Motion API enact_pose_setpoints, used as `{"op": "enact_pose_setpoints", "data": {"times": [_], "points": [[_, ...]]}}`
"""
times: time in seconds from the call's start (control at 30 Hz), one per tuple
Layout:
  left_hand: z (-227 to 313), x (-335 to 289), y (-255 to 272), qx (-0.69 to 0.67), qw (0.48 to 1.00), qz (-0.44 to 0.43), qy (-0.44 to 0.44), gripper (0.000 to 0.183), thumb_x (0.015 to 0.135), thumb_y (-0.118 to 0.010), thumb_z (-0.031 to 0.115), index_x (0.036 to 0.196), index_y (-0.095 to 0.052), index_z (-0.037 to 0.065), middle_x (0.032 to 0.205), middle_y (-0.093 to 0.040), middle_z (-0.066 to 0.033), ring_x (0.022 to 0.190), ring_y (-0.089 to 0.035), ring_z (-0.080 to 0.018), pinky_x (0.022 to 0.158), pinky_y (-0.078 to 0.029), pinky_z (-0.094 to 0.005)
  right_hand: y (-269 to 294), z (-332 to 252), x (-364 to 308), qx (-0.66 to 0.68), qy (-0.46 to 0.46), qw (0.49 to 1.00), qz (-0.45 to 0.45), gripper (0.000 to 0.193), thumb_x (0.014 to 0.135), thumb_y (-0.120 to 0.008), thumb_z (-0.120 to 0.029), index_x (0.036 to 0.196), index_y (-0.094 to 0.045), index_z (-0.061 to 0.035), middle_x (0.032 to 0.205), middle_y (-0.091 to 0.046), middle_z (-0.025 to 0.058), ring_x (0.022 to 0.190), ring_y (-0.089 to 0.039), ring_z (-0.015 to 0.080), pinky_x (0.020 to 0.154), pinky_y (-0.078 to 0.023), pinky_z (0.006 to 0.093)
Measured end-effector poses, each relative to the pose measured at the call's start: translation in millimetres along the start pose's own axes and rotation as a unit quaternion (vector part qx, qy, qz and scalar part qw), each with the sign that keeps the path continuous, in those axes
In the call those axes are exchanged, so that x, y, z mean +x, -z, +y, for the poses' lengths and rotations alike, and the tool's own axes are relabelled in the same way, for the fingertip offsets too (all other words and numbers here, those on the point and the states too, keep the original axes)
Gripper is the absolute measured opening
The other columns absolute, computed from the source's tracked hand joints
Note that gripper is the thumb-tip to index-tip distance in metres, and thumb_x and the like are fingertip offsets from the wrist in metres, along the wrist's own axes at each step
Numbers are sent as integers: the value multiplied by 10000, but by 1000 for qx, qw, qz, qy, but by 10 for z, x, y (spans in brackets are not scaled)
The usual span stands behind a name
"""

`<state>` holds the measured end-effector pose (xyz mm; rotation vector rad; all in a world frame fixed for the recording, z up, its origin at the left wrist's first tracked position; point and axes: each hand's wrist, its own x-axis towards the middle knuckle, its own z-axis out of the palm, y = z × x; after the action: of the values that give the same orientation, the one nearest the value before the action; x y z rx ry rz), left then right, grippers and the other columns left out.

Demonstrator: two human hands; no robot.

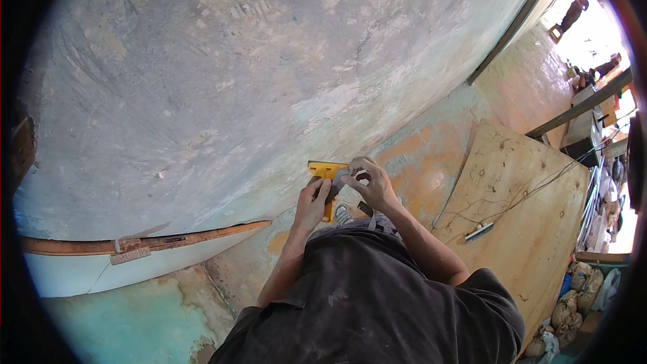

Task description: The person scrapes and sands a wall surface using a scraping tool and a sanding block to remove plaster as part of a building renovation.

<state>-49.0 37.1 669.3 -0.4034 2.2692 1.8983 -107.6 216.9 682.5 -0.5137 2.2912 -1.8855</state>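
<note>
In front of my waist, my left hand (313, 201) is closed round a yellow hand tool (326, 170) with a wide flat head and a handle pointing down toward my feet. A grey strip that looks like sandpaper (340, 178) lies against the tool's right side. The thumb and fingers of my right hand (372, 182) pinch the strip's upper right edge. Part of the tool's handle is hidden behind my left fingers. Both hands are close together, apart from the patchy grey wall (222, 94) ahead.
A wooden ledge (249, 230) runs along the wall at lower left. On the right lies a large plywood sheet (499, 168) with thin cables and a wide-bladed tool (479, 232). Filled sacks (568, 307) sit at far right. A person (577, 7) stands in the far bright opening.
</note>
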Motion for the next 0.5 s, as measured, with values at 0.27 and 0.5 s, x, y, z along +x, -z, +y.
{"op": "enact_pose_setpoints", "data": {"times": [0.27,0.5], "points": [[-95,-41,132,-410,868,-226,169,289,951,-493,263,1036,-612,14,955,-620,-95,866,-595,-212,711,-503,-343,-94,-266,20,-4,129,991,-37,180,849,-655,-67,996,-557,-31,1007,-644,118,933,-618,223,823,-471,331],[93,-5,199,-357,885,-219,202,456,986,-448,402,1007,-568,-37,893,-589,-85,746,-559,-171,694,-475,-305,247,-551,671,106,62,970,208,115,969,-516,-120,968,-434,-39,728,-455,-31,637,-399,24,536,-336,198]]}}
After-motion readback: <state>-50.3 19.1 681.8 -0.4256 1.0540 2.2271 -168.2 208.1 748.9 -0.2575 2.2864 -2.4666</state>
